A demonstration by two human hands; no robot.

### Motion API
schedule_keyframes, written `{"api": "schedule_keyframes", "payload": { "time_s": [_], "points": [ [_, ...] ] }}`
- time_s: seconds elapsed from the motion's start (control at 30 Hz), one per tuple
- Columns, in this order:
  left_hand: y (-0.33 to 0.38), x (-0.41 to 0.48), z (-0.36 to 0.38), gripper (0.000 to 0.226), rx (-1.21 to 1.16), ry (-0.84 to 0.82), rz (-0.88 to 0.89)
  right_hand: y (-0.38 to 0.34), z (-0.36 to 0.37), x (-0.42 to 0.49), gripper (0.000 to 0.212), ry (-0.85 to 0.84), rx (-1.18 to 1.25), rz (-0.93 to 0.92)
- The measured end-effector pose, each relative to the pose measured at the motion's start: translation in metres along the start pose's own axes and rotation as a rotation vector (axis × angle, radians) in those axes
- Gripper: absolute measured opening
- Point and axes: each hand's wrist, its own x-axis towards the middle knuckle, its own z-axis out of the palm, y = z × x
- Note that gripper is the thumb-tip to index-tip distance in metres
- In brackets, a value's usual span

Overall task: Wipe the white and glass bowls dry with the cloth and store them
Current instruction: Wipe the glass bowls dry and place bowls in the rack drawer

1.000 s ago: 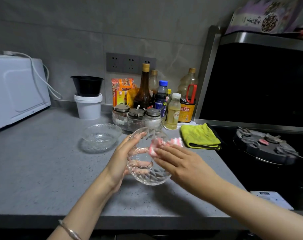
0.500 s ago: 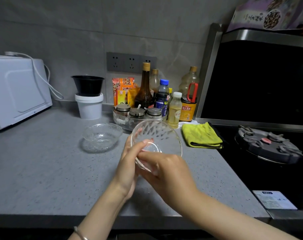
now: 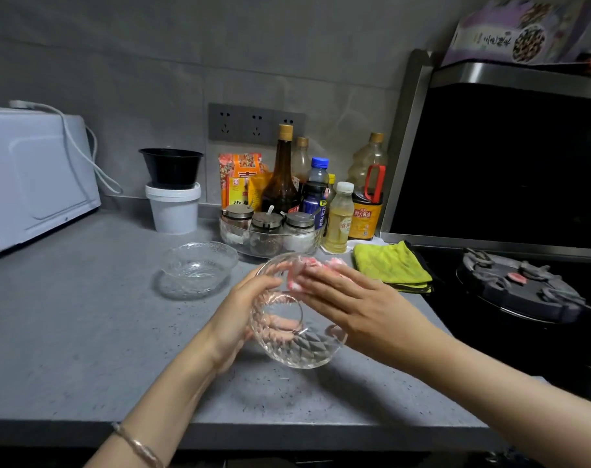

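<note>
1. Grey speckled stone desk (image 3: 67, 332) against grey tiled wall, condiment bottles at back.
2. Cut-glass faceted bowl (image 3: 297, 336) held tilted above desk edge, between both hands.
3. Left hand (image 3: 240, 319) wrapped around bowl's left side, fingers curled on rim and wall.
4. Right hand (image 3: 351, 298) with fingers extended flat, pressing pink-and-white cloth (image 3: 307, 268) against rim.
5. Second, shallower clear glass bowl (image 3: 196, 268) resting on desk, well apart to the left.
6. Best done: rotate bowl with left, sweep cloth around inside and facets; firm grip, wet glass likely slippery.
7. Yellow-green folded towel (image 3: 392, 265) unused beside stove.
</note>
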Motion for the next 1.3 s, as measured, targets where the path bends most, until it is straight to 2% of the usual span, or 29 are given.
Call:
{"api": "schedule_keyframes", "payload": {
  "time_s": [0.17,0.27,0.3,0.4,0.5,0.57,0.63,0.7,0.77,0.87,0.93,1.0,1.13,1.23,1.3],
  "points": [
    [-0.003,0.004,0.006,0.031,-0.041,0.113,0.097,-0.046,-0.002,0.005,0.060,-0.018,0.223,0.153],
    [-0.007,0.004,0.012,0.031,-0.098,0.174,0.082,-0.070,-0.022,0.019,0.039,-0.023,0.434,0.304],
    [-0.008,0.005,0.013,0.030,-0.120,0.176,0.062,-0.073,-0.028,0.024,0.035,0.003,0.548,0.373],
    [-0.009,0.004,0.009,0.030,-0.193,0.146,0.017,-0.077,-0.038,0.034,0.047,0.095,0.912,0.561],
    [-0.009,0.001,0.010,0.039,-0.270,0.130,0.079,-0.074,-0.042,0.045,0.039,0.218,1.030,0.638],
    [-0.014,-0.002,0.017,0.027,-0.307,0.146,0.122,-0.071,-0.040,0.052,0.026,0.267,1.045,0.658],
    [-0.019,-0.002,0.020,0.015,-0.284,0.201,0.151,-0.073,-0.038,0.054,0.026,0.263,1.043,0.644],
    [-0.018,0.000,0.015,0.021,-0.242,0.220,0.172,-0.078,-0.034,0.048,0.033,0.219,1.031,0.571],
    [-0.013,0.001,0.007,0.025,-0.165,0.201,0.188,-0.075,-0.027,0.033,0.040,0.183,0.828,0.407],
    [-0.008,0.002,-0.008,0.030,-0.015,0.108,0.101,-0.045,-0.010,0.011,0.040,0.077,0.324,0.097],
    [-0.005,0.003,-0.015,0.030,0.062,0.023,-0.006,-0.022,-0.005,0.002,0.050,-0.016,0.066,-0.008],
    [-0.003,0.002,-0.018,0.033,0.144,-0.030,-0.055,-0.012,-0.004,-0.001,0.053,-0.045,-0.038,-0.033],
    [-0.009,0.004,-0.010,0.052,-0.028,-0.016,-0.021,-0.022,-0.004,0.005,0.032,0.053,0.040,0.030],
    [-0.024,0.004,0.007,0.041,-0.123,0.136,0.099,-0.042,-0.009,0.017,0.031,0.053,0.254,0.172],
    [-0.031,0.005,0.015,0.030,-0.160,0.218,0.152,-0.056,-0.018,0.026,0.041,-0.006,0.452,0.310]
  ]
}}
